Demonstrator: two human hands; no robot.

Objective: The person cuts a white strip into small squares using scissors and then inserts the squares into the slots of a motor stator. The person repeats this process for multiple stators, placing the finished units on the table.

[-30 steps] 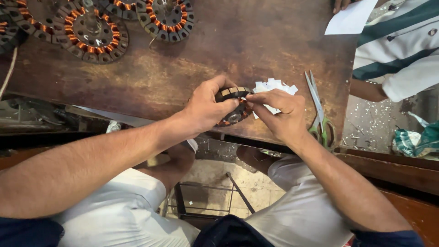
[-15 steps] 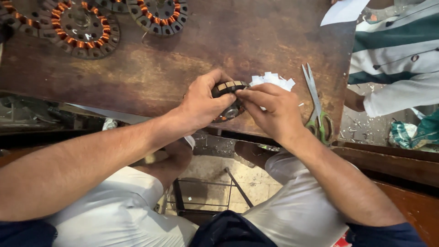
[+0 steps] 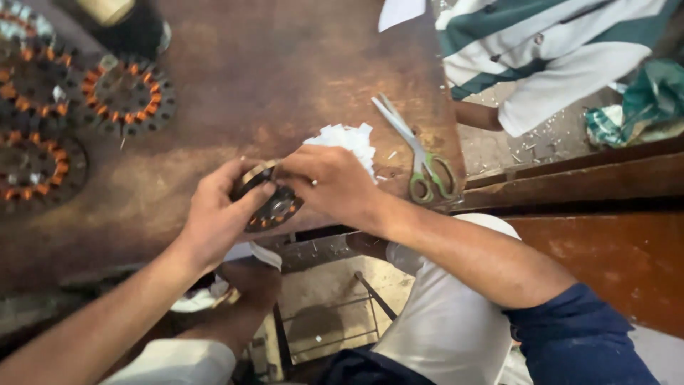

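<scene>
Together left hand point(image 3: 217, 214) and right hand point(image 3: 335, 182) grip small wound stator point(image 3: 274, 207) above table point(image 3: 285, 78) edge.

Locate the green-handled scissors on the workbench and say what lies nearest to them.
In the head view the scissors lie on the right part of the wooden bench, near its right edge, just right of the pile of white paper pieces and the right hand.

Soft even daylight, faint shadows, left edge motion-blurred, wide-angle stretch at corners
</scene>
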